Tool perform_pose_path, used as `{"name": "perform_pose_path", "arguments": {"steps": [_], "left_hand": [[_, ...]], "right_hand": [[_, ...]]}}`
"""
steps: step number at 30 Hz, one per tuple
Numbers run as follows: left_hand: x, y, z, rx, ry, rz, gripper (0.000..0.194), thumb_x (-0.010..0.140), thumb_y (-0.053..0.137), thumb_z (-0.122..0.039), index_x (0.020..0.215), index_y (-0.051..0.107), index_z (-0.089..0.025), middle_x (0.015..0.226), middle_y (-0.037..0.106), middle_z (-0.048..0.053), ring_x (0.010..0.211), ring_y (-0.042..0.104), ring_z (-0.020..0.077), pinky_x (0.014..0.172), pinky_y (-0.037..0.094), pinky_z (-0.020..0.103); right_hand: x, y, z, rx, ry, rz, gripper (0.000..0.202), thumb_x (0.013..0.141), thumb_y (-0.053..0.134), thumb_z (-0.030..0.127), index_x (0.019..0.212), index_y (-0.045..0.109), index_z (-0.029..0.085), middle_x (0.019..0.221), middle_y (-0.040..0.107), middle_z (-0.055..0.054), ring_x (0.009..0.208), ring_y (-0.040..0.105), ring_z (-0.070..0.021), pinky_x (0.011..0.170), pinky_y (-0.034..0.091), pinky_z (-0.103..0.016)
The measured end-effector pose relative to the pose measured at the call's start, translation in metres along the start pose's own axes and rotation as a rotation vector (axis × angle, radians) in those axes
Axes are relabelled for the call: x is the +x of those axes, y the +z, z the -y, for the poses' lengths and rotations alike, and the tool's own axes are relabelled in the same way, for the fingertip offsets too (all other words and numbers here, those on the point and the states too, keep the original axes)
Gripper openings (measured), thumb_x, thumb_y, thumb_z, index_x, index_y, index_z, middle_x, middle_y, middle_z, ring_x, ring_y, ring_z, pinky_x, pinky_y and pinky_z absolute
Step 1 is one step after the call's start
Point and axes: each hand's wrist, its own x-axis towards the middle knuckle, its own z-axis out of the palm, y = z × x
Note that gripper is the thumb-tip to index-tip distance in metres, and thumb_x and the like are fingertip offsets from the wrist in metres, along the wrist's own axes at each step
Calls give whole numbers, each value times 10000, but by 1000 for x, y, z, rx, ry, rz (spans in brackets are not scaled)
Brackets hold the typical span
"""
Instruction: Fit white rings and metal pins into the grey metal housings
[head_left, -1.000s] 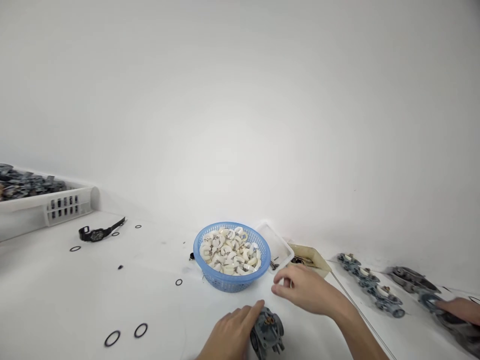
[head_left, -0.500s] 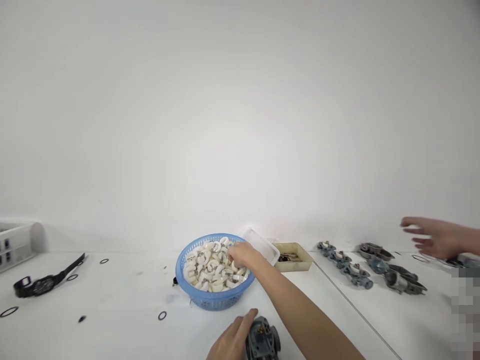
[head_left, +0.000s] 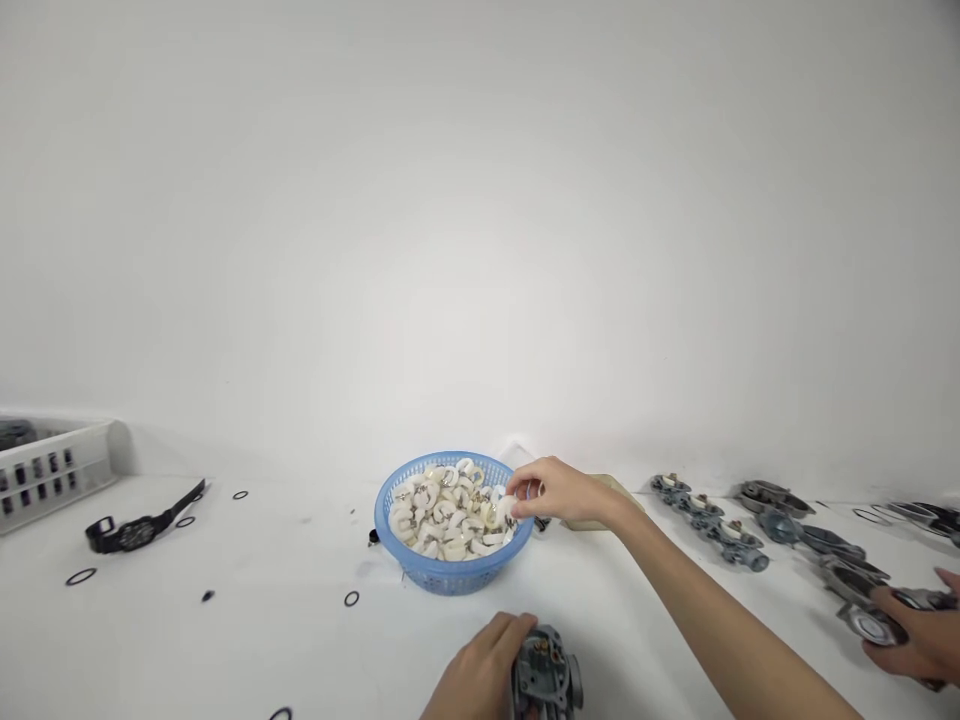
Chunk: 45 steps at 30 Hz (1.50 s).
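Observation:
My left hand (head_left: pixel 480 665) is closed round a grey metal carburetor body (head_left: pixel 544 665) low in the view, its open underside with brass parts facing up. Over the right rim of a blue plastic basket (head_left: pixel 454 575), my right hand (head_left: pixel 559 490) pinches a white carburetor float (head_left: pixel 507 510) between thumb and fingers. Many similar white, C-shaped floats (head_left: pixel 446 510) fill the basket, some with small metal pieces among them.
Right of the basket, a yellowish tray (head_left: pixel 589 520) is partly behind my right hand. Carburetor parts (head_left: pixel 709 520) lie in rows further right, where another person's hand (head_left: pixel 922 630) holds a metal part. A black watch (head_left: pixel 142 530), black rings (head_left: pixel 351 599) and a white crate (head_left: pixel 56 475) are leftward.
My right hand has drawn back from among the floats to the basket's right rim, now with a float. The other person's hand has come down onto a metal part. The view has shifted slightly.

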Motion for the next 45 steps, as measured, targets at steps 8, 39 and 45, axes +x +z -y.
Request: {"name": "perform_pose_path", "arguments": {"steps": [8,39,45], "left_hand": [[-13,-1,-1,-61,106,-149,774,599,646,-87,1353,560,-240,1242,652,69,1118,644,279,991,518,365],[-20,-8,-23,-189,23,-248,293,829,676,-286,1121,672,-256,1101,680,7,1009,636,228,923,469,309],[-15,-8,-24,-239,-71,-207,370,742,714,-253,1107,654,-240,1130,682,15,1081,610,254,941,453,323]], "right_hand": [[-47,6,13,124,48,148,319,816,771,443,1036,787,214,786,711,0,759,644,-169,624,444,-226],[-64,1,-37,-391,224,-137,242,964,552,326,1127,724,276,874,728,1,870,665,-201,710,413,-274],[-27,44,-81,-558,240,-99,198,915,590,138,1024,742,203,1025,734,-57,1020,651,-226,844,446,-315]]}}
